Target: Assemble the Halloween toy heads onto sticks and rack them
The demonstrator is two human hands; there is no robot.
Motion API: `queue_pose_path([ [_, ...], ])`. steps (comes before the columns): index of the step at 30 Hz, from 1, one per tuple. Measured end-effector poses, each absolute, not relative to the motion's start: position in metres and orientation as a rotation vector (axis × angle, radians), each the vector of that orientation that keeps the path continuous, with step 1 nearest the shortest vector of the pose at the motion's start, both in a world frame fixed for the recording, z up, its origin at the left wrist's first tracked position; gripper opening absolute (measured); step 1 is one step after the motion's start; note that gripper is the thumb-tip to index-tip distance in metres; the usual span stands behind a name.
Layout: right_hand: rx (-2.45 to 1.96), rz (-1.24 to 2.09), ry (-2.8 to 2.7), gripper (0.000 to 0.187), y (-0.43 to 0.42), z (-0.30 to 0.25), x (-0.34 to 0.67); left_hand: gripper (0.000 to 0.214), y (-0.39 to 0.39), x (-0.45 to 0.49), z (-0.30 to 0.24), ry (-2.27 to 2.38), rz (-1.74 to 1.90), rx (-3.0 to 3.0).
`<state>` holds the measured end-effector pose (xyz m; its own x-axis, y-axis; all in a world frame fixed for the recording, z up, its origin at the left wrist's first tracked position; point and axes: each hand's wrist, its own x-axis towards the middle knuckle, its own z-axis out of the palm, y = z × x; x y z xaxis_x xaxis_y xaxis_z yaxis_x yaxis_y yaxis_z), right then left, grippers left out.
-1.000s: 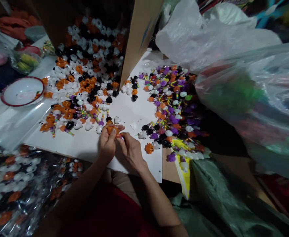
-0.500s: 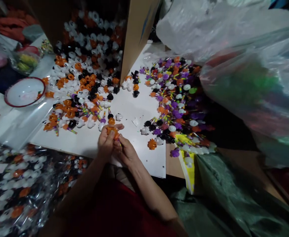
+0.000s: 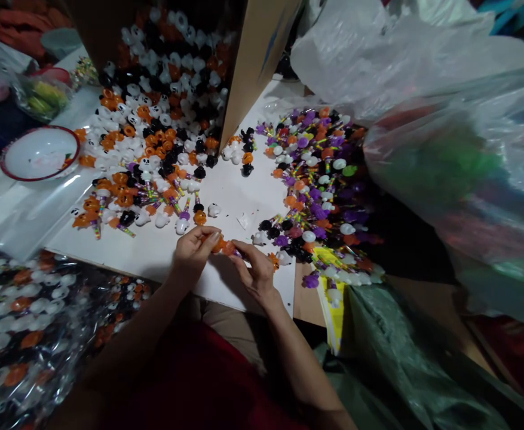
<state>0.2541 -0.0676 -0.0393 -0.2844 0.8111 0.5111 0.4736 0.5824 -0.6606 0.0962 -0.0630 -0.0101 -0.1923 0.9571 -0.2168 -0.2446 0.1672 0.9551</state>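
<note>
Orange plastic figure (image 3: 218, 242): above the near part of the white counter (image 3: 244, 194), pinched by the left hand (image 3: 192, 257). Orange-topped stick (image 3: 229, 248): meets the figure, pinched by the right hand (image 3: 256, 269). Mixed figure heap (image 3: 154, 143): spills from a cardboard box (image 3: 253, 65). Purple-flecked stick pile (image 3: 315, 179): lies right. Red-rimmed bowl (image 3: 40, 152): stands far left.

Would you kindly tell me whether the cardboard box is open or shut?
Open: the cardboard box has its mouth uncovered, and orange, white and black toys spread from inside it onto the white surface.

Two orange toy pieces (image 3: 229, 247); end-to-end
</note>
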Motion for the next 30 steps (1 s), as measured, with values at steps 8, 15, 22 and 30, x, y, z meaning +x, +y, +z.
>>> queue_pose_path([
  [8,-1.042,0.694,-1.820,0.026,-0.074,-0.046,0.260,0.020,-0.064,0.088,-0.007,1.328,1.272,0.968],
  [15,-1.113,0.788,-2.065,0.035,-0.044,-0.034,0.249,0.028,-0.038,0.014,-0.006,1.712,1.027,1.446],
  [22,-1.722,0.319,-2.625,0.031,0.048,-0.031,0.342,0.021,0.078,0.004,0.023,2.034,0.633,2.010],
  [30,-1.604,0.528,-2.581,0.020,0.061,-0.030,0.336,0.019,0.166,0.066,-0.026,1.902,0.705,1.726],
])
